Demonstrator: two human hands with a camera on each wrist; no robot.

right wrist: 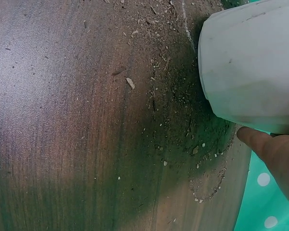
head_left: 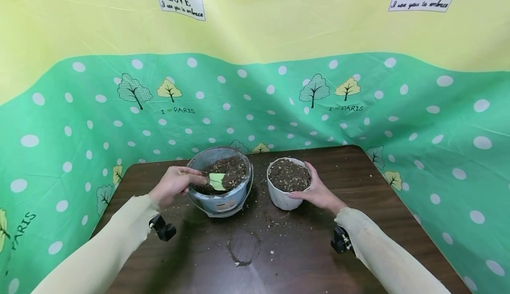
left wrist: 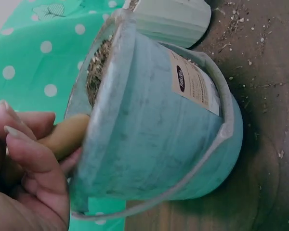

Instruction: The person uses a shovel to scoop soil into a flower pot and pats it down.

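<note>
In the head view my left hand (head_left: 174, 184) grips a small trowel (head_left: 217, 181) with a light green blade, which lies over the dark soil inside the blue-grey bucket (head_left: 239, 201). Its wooden handle (left wrist: 71, 136) shows at the bucket's rim in the left wrist view, pinched between thumb and fingers. My right hand (head_left: 319, 193) holds a white pot (head_left: 280, 199) by its right side, thumb at the front and fingers round the back. Brown soil (head_left: 289, 175) fills this pot almost to the rim. In the right wrist view the white pot (right wrist: 255, 67) stands over scattered soil.
Both containers stand on a dark wooden table (head_left: 303, 258). Soil crumbs and a faint ring of dirt (head_left: 244, 248) mark the table in front of them. The bucket's handle (left wrist: 214, 144) hangs down its side. A green and yellow patterned cloth (head_left: 255, 90) surrounds the table.
</note>
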